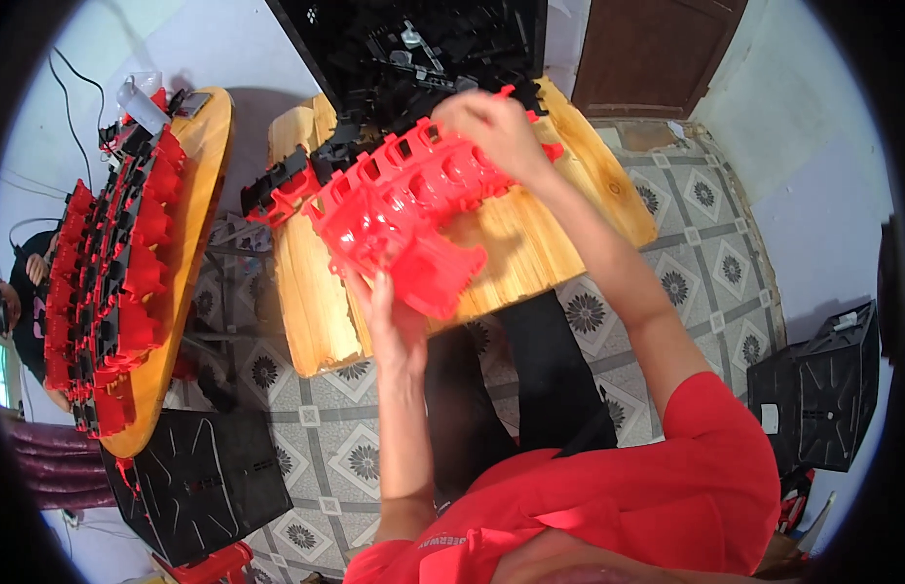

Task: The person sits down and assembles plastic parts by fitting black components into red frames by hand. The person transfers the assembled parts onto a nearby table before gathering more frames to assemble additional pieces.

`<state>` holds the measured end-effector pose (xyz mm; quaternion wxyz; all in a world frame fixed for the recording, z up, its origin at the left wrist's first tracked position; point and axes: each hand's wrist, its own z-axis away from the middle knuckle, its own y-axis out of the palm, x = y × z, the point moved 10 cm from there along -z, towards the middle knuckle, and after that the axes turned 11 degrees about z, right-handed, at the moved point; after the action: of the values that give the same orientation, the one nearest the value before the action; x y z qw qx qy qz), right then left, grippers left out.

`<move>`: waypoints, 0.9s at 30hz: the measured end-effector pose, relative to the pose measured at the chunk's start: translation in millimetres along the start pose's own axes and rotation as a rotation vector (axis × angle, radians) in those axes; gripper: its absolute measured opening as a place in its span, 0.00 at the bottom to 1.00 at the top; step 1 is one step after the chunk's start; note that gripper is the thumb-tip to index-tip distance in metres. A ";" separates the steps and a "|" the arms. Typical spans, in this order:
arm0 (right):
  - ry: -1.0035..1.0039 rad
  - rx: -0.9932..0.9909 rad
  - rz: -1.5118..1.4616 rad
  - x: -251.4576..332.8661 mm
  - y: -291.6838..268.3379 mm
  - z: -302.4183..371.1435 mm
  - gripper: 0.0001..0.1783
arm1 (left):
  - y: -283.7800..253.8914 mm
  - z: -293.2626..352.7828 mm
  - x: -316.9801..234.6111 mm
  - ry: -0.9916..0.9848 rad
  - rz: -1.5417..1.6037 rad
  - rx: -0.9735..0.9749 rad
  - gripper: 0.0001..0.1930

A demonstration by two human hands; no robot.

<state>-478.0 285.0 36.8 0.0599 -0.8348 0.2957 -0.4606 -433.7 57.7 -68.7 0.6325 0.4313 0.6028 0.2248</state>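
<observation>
Left hand: the left hand (382,310) grips the near end of the red shell (413,190), thumb lying along its side, other fingers mostly hidden; this hold probably steadies the piece while the other side is worked.
Right hand: the right hand (491,131) is at the shell's far end, fingers curled and blurred; whether it pinches anything, I cannot tell.
Shell: over the worktop (311,326), slanting from near left to far right, likely so both ends are within reach; glossy, apparently moulded plastic; a row of square openings along the edge, rounded hollows inside, a broad flap toward the person.
Worktop: pale, knotty wood with visible grain and a worn near edge.
Bin: the black bin (316,39) stands at the far edge, perhaps for easy picking; dark, angular parts (404,73) lie jumbled in it.
Left side: a red-and-black piece (282,187) lies at the worktop's left edge; beyond, similar pieces (111,282) sit in long rows on a smooth, curved table (207,170), seemingly ranged together to save space.
</observation>
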 end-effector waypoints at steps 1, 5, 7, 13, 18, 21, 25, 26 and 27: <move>0.148 -0.116 0.189 -37.7 -12.8 -30.3 0.15 | 0.0 9.3 -0.6 0.004 -0.004 0.009 0.43; 0.285 -0.178 0.869 -142.0 -7.4 -125.1 0.29 | -12.6 40.5 15.6 -0.169 0.054 -0.065 0.45; 0.422 -0.118 0.886 -174.4 -4.7 -149.3 0.35 | -10.0 46.8 12.8 -0.146 0.049 -0.051 0.47; 0.155 -0.295 0.541 -161.7 -49.4 -156.8 0.31 | -16.1 54.4 15.6 -0.156 0.114 -0.048 0.48; -0.036 -0.038 0.375 -17.9 -0.1 -37.7 0.27 | -36.6 44.4 -2.8 -0.055 0.110 -0.078 0.46; 0.001 0.183 0.244 50.1 11.4 50.5 0.26 | -22.9 40.7 -3.5 -0.017 -0.019 -0.074 0.41; -0.064 0.409 0.399 97.6 43.8 129.8 0.19 | -25.3 49.8 -2.2 -0.121 0.136 0.018 0.49; -0.087 0.425 0.389 99.7 51.0 143.5 0.17 | -26.7 56.1 -0.9 -0.148 0.136 0.019 0.50; -0.089 0.439 0.377 101.8 55.6 151.8 0.17 | -28.0 61.5 -0.4 -0.174 0.135 0.022 0.51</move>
<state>-339.5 157.5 4.4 0.3364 -0.7515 0.3362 -0.4572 -381.6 25.7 -97.4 0.6611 0.4958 0.5175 0.2222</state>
